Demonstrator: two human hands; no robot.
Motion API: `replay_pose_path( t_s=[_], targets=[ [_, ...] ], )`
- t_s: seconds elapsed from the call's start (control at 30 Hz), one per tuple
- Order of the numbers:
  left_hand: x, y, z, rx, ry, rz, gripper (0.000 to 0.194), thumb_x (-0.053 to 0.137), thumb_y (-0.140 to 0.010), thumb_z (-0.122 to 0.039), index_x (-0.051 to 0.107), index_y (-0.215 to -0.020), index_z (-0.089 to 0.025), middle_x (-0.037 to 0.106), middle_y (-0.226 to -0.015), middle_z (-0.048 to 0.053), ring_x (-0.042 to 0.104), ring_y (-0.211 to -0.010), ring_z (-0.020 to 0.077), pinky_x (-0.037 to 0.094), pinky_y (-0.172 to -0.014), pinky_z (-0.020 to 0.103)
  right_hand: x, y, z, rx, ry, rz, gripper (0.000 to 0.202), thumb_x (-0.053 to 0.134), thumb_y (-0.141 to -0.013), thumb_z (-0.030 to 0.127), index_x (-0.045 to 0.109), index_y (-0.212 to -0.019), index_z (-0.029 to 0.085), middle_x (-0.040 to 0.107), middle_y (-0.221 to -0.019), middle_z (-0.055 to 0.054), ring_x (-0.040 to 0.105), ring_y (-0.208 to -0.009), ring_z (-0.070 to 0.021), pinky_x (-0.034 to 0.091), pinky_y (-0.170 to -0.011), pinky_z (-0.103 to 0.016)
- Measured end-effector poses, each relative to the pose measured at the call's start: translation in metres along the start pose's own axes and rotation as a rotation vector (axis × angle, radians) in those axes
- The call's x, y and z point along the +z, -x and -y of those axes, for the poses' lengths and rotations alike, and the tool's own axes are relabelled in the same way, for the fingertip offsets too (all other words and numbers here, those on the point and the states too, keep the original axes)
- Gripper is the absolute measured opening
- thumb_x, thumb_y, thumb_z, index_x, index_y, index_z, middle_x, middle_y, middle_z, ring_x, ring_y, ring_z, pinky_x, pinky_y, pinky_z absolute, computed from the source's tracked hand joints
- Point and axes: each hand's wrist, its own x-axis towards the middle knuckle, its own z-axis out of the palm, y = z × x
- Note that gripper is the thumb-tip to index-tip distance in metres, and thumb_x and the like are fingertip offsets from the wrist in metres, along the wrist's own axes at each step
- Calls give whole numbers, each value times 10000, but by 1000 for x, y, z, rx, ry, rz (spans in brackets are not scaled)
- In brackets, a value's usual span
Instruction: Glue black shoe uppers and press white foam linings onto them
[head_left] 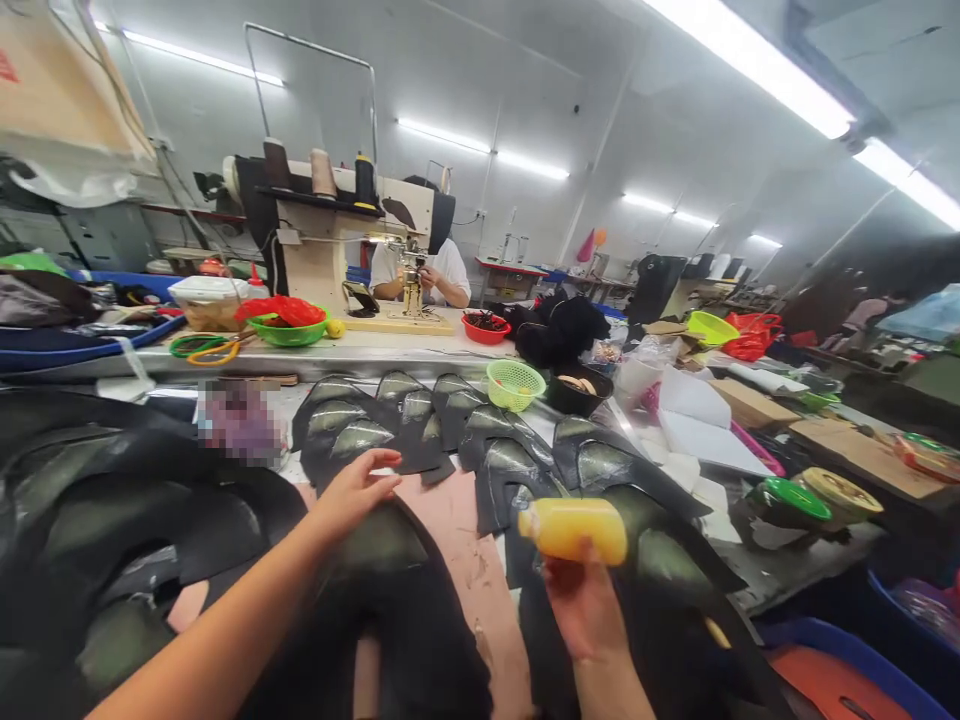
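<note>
My right hand (589,610) is clamping the yellow bottle (577,530), which is lying sideways in the air above the overlapping black pieces (397,550), neck pointing left. My left hand (364,487) is reaching over them loosely parted, gripping nothing; whether it's touching any, I can't tell. For good control, I'd be holding the bottle steady and its neck clear of the pieces. Ahead, the green basket (516,385) and black bowl (577,392) are limiting room; beyond, a co-worker (455,268) is working behind the sewing machine (311,250).
</note>
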Motion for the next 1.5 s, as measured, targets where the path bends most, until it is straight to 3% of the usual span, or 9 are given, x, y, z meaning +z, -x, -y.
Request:
replay_pose_path(
  t_s=[0.13,0.27,0.47,0.6,0.77,0.9,1.03,1.17,1.5],
  targets=[
    [-41,60,33,145,-464,-109,263,516,-680,-427,585,-810,-209,639,-790,36,590,-778,216,456,-758,358,64,8,-44,-52,439,405,514,780,-485,430,568,-879,178,644,-739,-17,592,-617,-169,471,-496,-262],
    [-46,106,77,302,-886,-52,212,470,-728,-266,632,-861,-233,663,-911,52,618,-860,225,488,-779,346,122,14,-60,-276,897,895,600,775,-494,325,532,-1033,222,634,-972,-40,587,-872,-222,473,-758,-344],
    [-42,129,106,565,-1074,-159,225,447,-793,-235,635,-916,-231,661,-944,60,633,-874,216,524,-756,308,140,18,-75,-512,1230,839,468,675,-641,348,491,-1042,194,623,-974,-85,590,-863,-229,457,-741,-335],
    [-40,132,103,614,-1111,-169,258,385,-835,-255,639,-837,-207,662,-898,77,639,-809,200,529,-702,281,142,32,-84,-421,1255,1137,531,741,-543,400,524,-998,233,640,-931,-39,609,-813,-220,468,-688,-304],
    [-40,135,108,625,-1084,-224,248,378,-834,-237,626,-835,-218,650,-877,64,630,-820,201,516,-697,286,142,20,-68,-459,1308,816,473,671,-641,361,495,-1042,185,634,-940,-82,605,-838,-233,460,-716,-335],
    [-41,135,104,548,-1013,-170,222,397,-830,-254,616,-805,-219,634,-838,50,620,-765,184,505,-666,270,130,13,-55,-400,1258,1092,552,730,-563,381,516,-1045,219,633,-984,-51,599,-878,-227,461,-745,-324],
    [-39,130,93,413,-954,-103,219,419,-820,-312,600,-746,-213,611,-792,43,594,-751,193,486,-686,304,120,11,-53,-449,1259,862,521,693,-605,389,510,-1055,200,638,-949,-71,604,-846,-226,464,-732,-330],
    [-38,121,88,306,-915,-137,207,482,-770,-375,540,-655,-214,587,-741,30,568,-716,205,471,-661,324,117,3,-51,-396,1209,1062,575,734,-541,390,524,-1047,216,636,-974,-49,597,-885,-226,462,-764,-336],
    [-40,107,88,-23,-779,-190,453,571,-629,-351,520,-1045,-179,614,-964,76,604,-890,243,467,-771,325,98,-12,-33,-318,1143,970,579,768,-523,356,550,-1037,202,632,-995,-53,591,-901,-218,455,-793,-347]
  ],
)
